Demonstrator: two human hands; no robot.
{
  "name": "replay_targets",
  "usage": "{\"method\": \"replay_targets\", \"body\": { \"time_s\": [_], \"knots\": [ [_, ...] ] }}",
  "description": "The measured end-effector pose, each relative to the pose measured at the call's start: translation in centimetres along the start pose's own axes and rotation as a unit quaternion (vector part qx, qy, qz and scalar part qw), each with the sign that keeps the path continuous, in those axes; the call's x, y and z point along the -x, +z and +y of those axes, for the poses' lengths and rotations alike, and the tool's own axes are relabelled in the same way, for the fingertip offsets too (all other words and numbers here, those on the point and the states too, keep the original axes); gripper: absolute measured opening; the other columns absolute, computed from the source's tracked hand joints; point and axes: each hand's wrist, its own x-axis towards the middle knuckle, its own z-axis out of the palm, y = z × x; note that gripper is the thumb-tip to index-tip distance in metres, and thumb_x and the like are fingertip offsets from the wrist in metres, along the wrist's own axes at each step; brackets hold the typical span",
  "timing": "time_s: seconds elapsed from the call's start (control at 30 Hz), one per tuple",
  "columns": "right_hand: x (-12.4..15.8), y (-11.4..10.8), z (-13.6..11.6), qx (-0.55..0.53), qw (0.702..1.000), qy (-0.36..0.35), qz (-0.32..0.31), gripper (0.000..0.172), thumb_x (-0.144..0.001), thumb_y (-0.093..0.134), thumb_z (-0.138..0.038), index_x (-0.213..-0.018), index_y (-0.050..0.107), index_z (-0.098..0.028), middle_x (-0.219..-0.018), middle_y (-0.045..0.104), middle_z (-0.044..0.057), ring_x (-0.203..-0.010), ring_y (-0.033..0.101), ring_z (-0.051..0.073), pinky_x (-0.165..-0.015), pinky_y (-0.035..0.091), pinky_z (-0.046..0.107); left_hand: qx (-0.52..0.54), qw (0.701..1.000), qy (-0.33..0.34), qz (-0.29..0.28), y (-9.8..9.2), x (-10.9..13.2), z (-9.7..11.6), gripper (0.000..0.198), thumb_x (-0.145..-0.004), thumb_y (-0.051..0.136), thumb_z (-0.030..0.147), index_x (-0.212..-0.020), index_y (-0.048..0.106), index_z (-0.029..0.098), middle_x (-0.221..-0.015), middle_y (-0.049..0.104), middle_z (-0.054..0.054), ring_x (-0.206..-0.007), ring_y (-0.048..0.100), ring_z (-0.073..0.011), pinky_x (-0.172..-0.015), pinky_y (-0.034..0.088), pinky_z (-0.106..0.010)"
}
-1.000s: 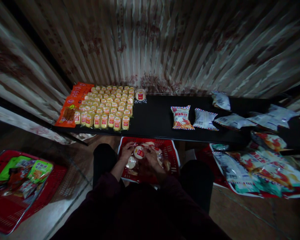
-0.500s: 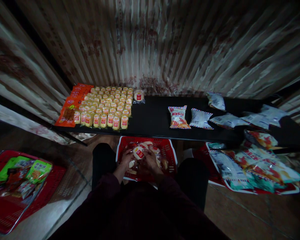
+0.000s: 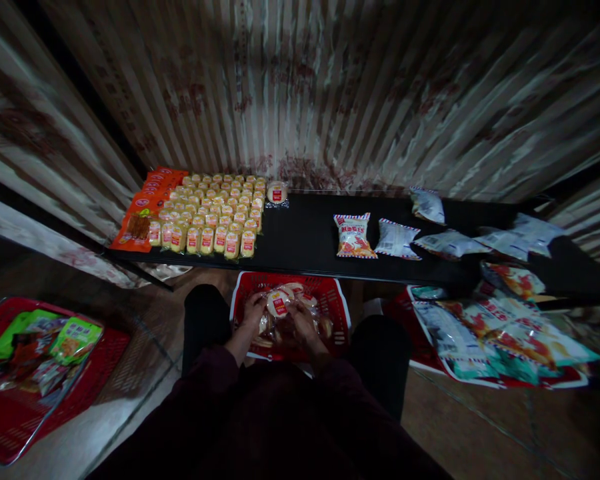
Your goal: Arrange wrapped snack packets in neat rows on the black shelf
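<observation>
Between my hands is a round, pale wrapped pastry [image 3: 279, 303] with a red label, its face turned up. My left hand [image 3: 253, 313] grips the wrapper at its left edge, and my right hand [image 3: 303, 319] grips it on the right. Both hands are over a red basket [image 3: 341, 303] with a white rim, where several similar wrapped pastries [image 3: 266, 341] lie. A matching round pastry [image 3: 277, 193] sits on the black shelf [image 3: 300, 233], right of tightly packed rows of small yellow wrapped cakes [image 3: 207, 240].
Orange packets [image 3: 141, 217] lie at the shelf's left end. Several white snack bags [image 3: 354, 237] are spread over its right half. On the floor, a red basket [image 3: 97, 353] of mixed snacks stands left, and another basket [image 3: 430, 363] heaped with large bags stands right. A pleated curtain [image 3: 300, 100] hangs behind.
The pastry between my hands has turned slightly and its label sits a little more upright. The view has shifted slightly; the things on the shelf stay in place.
</observation>
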Motion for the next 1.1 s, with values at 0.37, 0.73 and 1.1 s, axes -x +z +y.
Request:
{"method": "replay_targets", "body": {
  "time_s": [0.37,0.73,1.1],
  "knots": [
    [2.2,-0.3,-3.5,-0.152,0.986,0.069,0.005,0.036,-0.055,0.073,-0.037,-0.086,0.062,-0.021,-0.087,0.074,0.004,-0.078,0.069,0.021,-0.067,0.055,0.031,0.031,0.999,0.013,0.003,2.2,1.1,1.6,0.030,-0.059,0.072,0.028,-0.086,0.067,0.015,-0.073,0.069,-0.003,-0.059,0.061,-0.0130,-0.057,0.047,-0.024],
    [3.1,0.1,-6.6,-0.206,0.975,0.084,-0.007,0.030,-0.058,0.072,-0.035,-0.084,0.060,-0.024,-0.089,0.072,0.002,-0.077,0.068,0.020,-0.061,0.055,0.029,0.016,0.996,0.083,0.016,3.9,2.3,3.9,0.021,-0.061,0.067,0.025,-0.079,0.069,0.015,-0.080,0.070,-0.004,-0.066,0.061,-0.0132,-0.063,0.047,-0.024],
    [3.8,0.7,-8.8,-0.233,0.971,0.057,-0.012,0.028,-0.058,0.072,-0.033,-0.081,0.059,-0.023,-0.084,0.070,0.001,-0.079,0.067,0.020,-0.063,0.054,0.028,0.024,0.996,0.087,-0.016,4.5,3.1,5.5,0.029,-0.060,0.067,0.033,-0.082,0.068,0.014,-0.081,0.069,-0.005,-0.068,0.060,-0.0135,-0.064,0.046,-0.024]
  ]
}}
